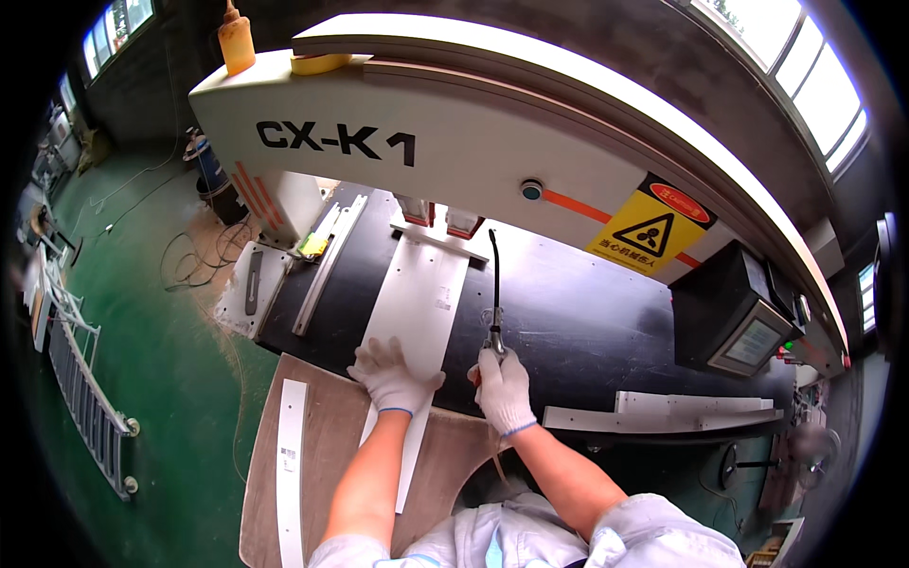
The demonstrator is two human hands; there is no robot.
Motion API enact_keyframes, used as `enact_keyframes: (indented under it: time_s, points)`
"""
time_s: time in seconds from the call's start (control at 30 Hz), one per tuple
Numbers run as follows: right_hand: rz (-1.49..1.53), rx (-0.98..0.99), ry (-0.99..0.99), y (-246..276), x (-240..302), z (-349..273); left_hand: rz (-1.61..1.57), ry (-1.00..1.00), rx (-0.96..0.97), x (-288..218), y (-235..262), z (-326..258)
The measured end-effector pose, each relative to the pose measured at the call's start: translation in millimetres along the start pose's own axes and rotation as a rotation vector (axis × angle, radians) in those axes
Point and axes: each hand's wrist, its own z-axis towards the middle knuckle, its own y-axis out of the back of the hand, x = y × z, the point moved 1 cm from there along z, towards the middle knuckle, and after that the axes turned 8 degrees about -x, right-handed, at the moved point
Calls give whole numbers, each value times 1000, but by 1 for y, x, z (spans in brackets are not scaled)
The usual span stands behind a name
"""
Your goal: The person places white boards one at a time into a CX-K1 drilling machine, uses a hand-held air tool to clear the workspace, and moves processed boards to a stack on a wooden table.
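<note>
A long white panel (pixel 417 298) with small holes and a label runs from under the machine's clamps toward me. My left hand (pixel 390 375), in a white knit glove, lies on its near part with the fingers spread. Just right of the panel, my right hand (pixel 506 390), gloved too, is wrapped round an air blow gun (pixel 496 336). Its long black nozzle points away from me, over the black table, with the tip near the clamps. The trigger is mostly hidden by my fingers.
The big white machine's beam (pixel 454 142) spans the black table (pixel 587 322). A control screen (pixel 753 336) hangs at right. White strips (pixel 663 417) lie along the right front edge. Another white strip (pixel 292 464) rests on the brown board (pixel 331 417). A metal rail (pixel 327 270) lies left.
</note>
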Motion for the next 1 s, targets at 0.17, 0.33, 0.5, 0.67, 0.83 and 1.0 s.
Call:
enact_keyframes:
  time_s: [0.17, 0.33, 0.5, 0.67, 0.83, 1.0]
  points:
    - [162, -68, 210, 24, 28, -33, 9, 14, 4, -3, 4, -2]
    - [129, -142, 257, 31, 50, -18, 9, 3, 4, -5, 6, -6]
    - [281, -15, 52, 34, 71, -34, -13, 10, 27, -3, 11, -10]
    - [155, -27, 69, 78, 51, -58, -14, 11, -15, -7, 13, -14]
    - [-162, 66, 14, 122, 18, -104, -76, 7, -60, 7, 19, -17]
    - [-701, 456, -85, 181, -47, -165, -100, -192, -156, 20, -18, -27]
